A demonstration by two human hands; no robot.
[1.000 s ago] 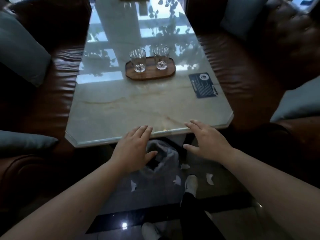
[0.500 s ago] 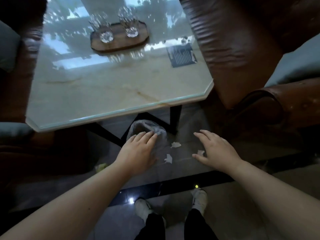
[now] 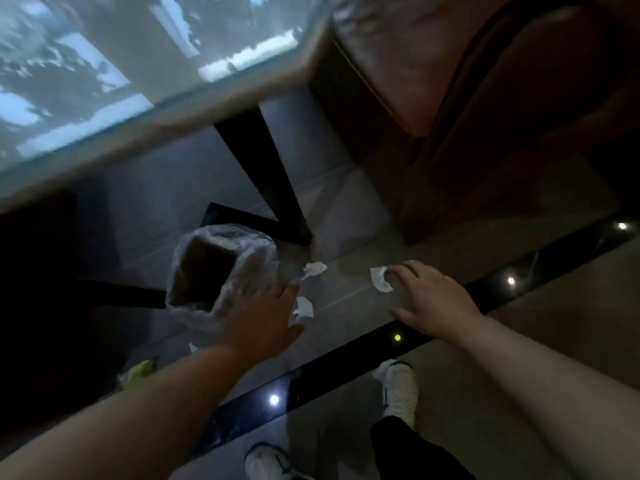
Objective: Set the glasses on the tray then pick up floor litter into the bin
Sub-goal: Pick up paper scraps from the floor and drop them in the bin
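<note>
White paper scraps [image 3: 381, 278] lie on the floor [image 3: 346, 237] beside the lined bin [image 3: 214, 271]; the right hand [image 3: 429, 299] and left hand [image 3: 259, 317] hover, fingers spread, holding nothing.

The single head view looks steeply down from above at the floor [image 3: 346, 216] below the table's [image 3: 145, 77] near edge.
</note>
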